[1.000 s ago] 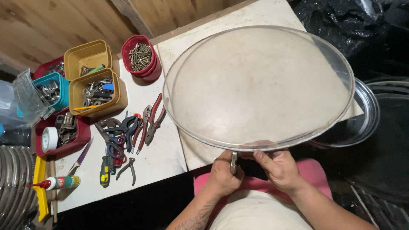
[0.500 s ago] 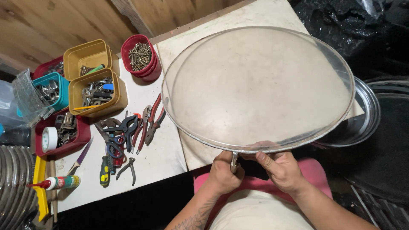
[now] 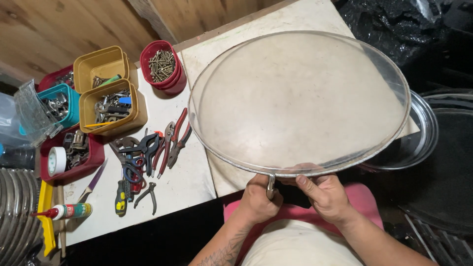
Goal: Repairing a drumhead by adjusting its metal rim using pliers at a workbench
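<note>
Both hands sit at the near rim of a large round clear dome cover (image 3: 295, 98) with a metal edge; it lies tilted over the white worktop (image 3: 182, 182) and overhangs the front edge toward the person. Left hand (image 3: 258, 199) is closed in a fist around a small metal tool (image 3: 270, 184) that stands upright against the rim, only its shaft showing. Right hand (image 3: 325, 194) is curled narrow, thumb up on the cover's rim, fingers tucked under; can't tell what's beneath them. Hands are just beside each other, nearly touching. A shiny metal pan (image 3: 419, 143) sits partly under the cover's right side. Left of the cover: red-handled pliers (image 3: 175, 140), black-handled scissors (image 3: 143, 150), a yellow-and-black screwdriver (image 3: 119, 197), small black pliers (image 3: 148, 194), all loose on the worktop. Further back: red tub of screws (image 3: 160, 66), two yellow bins (image 3: 111, 106), the nearer one with mixed hardware, a teal bin (image 3: 61, 103), a red tray (image 3: 74, 155) with a tape roll (image 3: 56, 160). A glue tube (image 3: 66, 212) lies at the near left edge.
</note>
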